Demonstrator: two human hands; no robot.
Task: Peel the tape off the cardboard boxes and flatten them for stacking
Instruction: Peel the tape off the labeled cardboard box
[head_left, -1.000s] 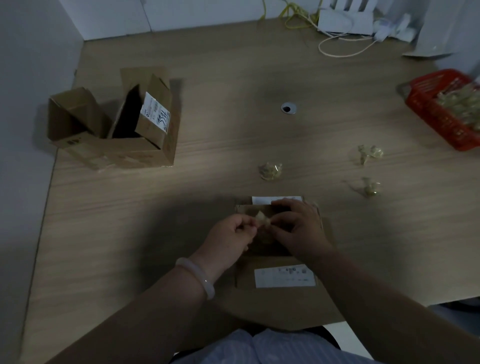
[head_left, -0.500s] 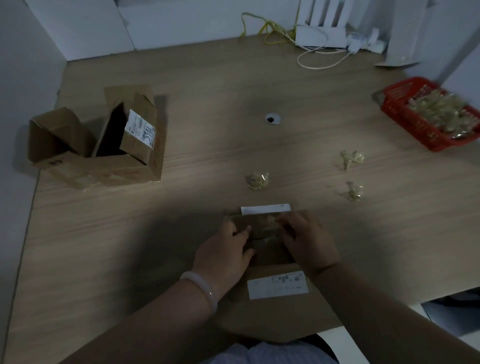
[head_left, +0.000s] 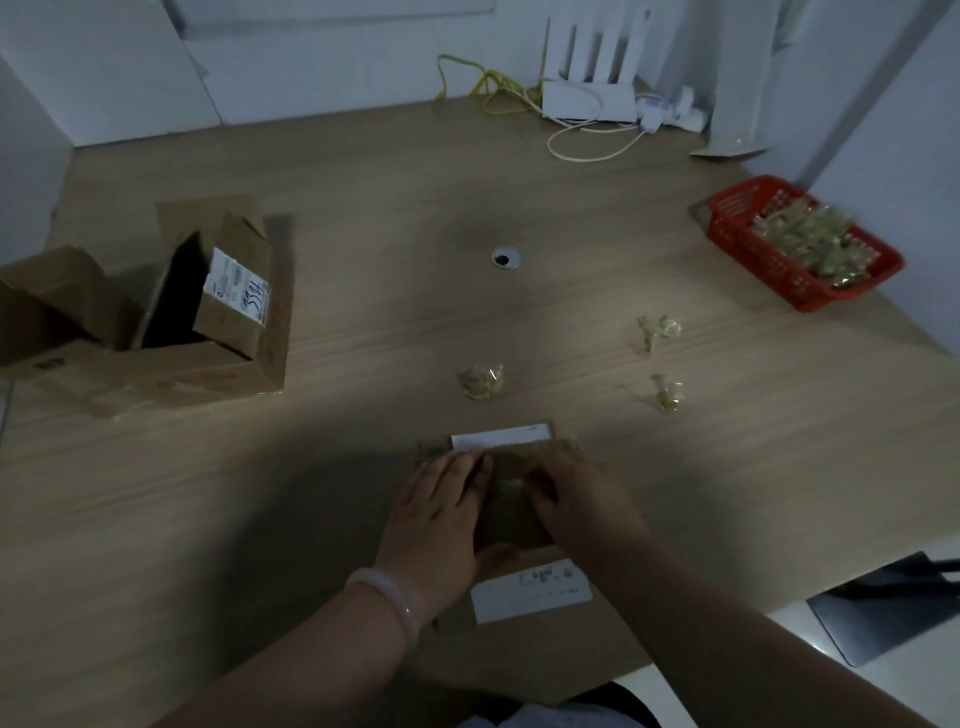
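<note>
head view: left hand (head_left: 441, 525) presses straight fingers (head_left: 460, 473) on the cardboard box (head_left: 511, 525); right hand (head_left: 582, 504) fingers, cannot tell

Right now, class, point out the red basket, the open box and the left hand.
red basket (head_left: 802, 288), head view, front wall
open box (head_left: 236, 283), head view, labelled flap
left hand (head_left: 441, 512), head view, back of hand

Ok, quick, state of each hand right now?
Left hand: open, flat on the brown cardboard box.
Right hand: fingers curled; grip cannot be told.
</note>
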